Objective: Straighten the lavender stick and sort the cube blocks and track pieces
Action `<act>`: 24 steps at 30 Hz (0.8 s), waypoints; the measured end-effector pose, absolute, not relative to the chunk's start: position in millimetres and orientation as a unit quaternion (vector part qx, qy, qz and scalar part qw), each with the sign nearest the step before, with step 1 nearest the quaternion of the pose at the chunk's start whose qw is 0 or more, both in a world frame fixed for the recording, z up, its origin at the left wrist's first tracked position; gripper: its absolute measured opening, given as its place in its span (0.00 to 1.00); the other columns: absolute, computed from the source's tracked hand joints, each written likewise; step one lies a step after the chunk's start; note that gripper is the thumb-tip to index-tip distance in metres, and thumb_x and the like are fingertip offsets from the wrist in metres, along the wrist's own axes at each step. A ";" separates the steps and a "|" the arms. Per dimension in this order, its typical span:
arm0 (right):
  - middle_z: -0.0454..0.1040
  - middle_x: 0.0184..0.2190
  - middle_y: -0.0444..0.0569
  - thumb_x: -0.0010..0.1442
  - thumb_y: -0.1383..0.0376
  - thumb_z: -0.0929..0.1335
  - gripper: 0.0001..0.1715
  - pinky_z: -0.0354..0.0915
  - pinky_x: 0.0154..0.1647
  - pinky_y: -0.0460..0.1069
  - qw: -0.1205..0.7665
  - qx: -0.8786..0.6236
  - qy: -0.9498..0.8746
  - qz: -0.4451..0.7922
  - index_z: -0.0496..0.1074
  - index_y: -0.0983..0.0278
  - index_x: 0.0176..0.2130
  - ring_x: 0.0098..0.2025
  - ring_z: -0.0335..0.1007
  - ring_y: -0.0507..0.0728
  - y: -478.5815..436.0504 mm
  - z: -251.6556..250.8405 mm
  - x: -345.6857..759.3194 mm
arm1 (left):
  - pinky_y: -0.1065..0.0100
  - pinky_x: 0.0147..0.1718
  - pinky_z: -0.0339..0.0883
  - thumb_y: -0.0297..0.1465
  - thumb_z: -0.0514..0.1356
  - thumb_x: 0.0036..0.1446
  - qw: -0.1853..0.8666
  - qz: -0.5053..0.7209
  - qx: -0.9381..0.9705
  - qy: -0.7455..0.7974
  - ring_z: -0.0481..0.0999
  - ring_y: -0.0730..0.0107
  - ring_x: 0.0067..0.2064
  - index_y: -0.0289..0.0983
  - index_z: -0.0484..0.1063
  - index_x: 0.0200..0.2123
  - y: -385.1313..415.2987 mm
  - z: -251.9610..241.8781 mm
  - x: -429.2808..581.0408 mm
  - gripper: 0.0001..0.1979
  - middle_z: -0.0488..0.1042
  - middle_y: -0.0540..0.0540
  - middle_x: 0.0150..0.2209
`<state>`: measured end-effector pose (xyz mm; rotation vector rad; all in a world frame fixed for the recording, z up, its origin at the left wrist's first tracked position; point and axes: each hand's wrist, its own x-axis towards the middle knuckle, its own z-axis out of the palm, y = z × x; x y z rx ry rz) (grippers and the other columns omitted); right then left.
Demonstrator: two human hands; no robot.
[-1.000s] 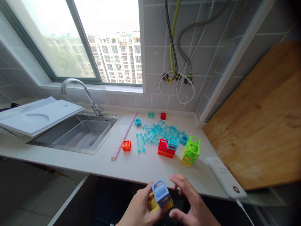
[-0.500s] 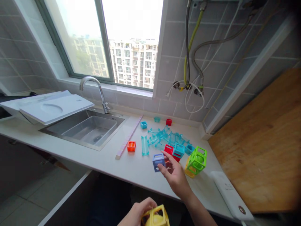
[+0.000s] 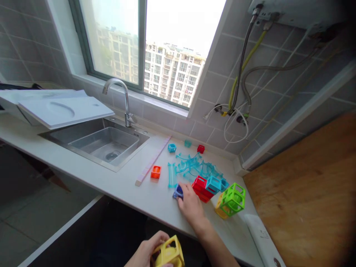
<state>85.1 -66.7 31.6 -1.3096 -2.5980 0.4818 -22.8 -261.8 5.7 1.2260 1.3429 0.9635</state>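
Free lane along the counter's (image 3: 125, 187) front edge, sink (image 3: 132, 151) to right hand (image 3: 191, 203). Orange cube (image 3: 156, 172) and strip (image 3: 152, 162) sit behind it. Rightward: red blocks (image 3: 201, 192), then green cube (image 3: 236, 200) obstruct. Rear: tangled tracks (image 3: 191, 161).

One head-height view across the counter (image 3: 122, 181)

A single camera, worn on the person's head, looks forward and down from the counter's near side. The left hand (image 3: 150, 247) is nearest the lens, the right hand (image 3: 191, 204) farther off. The wide view, tilted so the far window (image 3: 180, 26) slants down rightward, spans the sink (image 3: 107, 142) at left and a wooden board (image 3: 311, 185) at right.
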 end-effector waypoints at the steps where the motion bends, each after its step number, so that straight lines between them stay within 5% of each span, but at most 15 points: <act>1: 0.72 0.55 0.55 0.63 0.71 0.67 0.31 0.71 0.47 0.52 0.112 -0.438 -0.876 0.166 0.66 0.59 0.64 0.49 0.78 0.63 -69.4 28.3 90.4 | 0.73 0.37 0.63 0.51 0.63 0.58 0.512 0.405 0.507 0.562 0.70 0.68 0.38 0.39 0.69 0.48 -262.7 8.3 -24.4 0.24 0.75 0.48 0.39; 8: 0.72 0.53 0.53 0.63 0.69 0.68 0.32 0.70 0.55 0.54 0.219 -0.375 -0.866 0.247 0.65 0.57 0.65 0.51 0.75 0.62 -74.5 3.5 115.0 | 0.69 0.43 0.68 0.47 0.63 0.61 0.501 0.503 0.424 0.563 0.76 0.62 0.44 0.39 0.69 0.50 -248.4 23.9 -34.7 0.21 0.77 0.46 0.43; 14: 0.71 0.52 0.53 0.62 0.69 0.67 0.32 0.72 0.54 0.53 0.305 -0.355 -0.837 0.284 0.68 0.56 0.65 0.50 0.75 0.59 -76.2 -11.6 120.8 | 0.69 0.24 0.69 0.53 0.56 0.63 0.599 0.578 0.230 0.504 0.79 0.64 0.27 0.36 0.67 0.50 -183.1 28.3 -51.4 0.26 0.76 0.47 0.33; 18: 0.73 0.51 0.53 0.61 0.69 0.67 0.28 0.75 0.48 0.51 0.360 -0.358 -0.812 0.289 0.74 0.56 0.60 0.46 0.76 0.58 -79.0 -16.3 124.0 | 0.67 0.25 0.74 0.49 0.58 0.62 0.664 0.587 0.126 0.445 0.81 0.66 0.29 0.35 0.69 0.54 -154.0 25.0 -57.3 0.26 0.79 0.39 0.46; 24: 0.74 0.52 0.52 0.61 0.71 0.67 0.27 0.75 0.47 0.51 0.364 -0.354 -0.798 0.324 0.77 0.55 0.57 0.47 0.77 0.58 -81.0 -14.7 124.6 | 0.69 0.24 0.75 0.47 0.59 0.62 0.645 0.602 0.112 0.456 0.81 0.65 0.29 0.33 0.71 0.49 -138.6 21.3 -58.3 0.23 0.78 0.42 0.39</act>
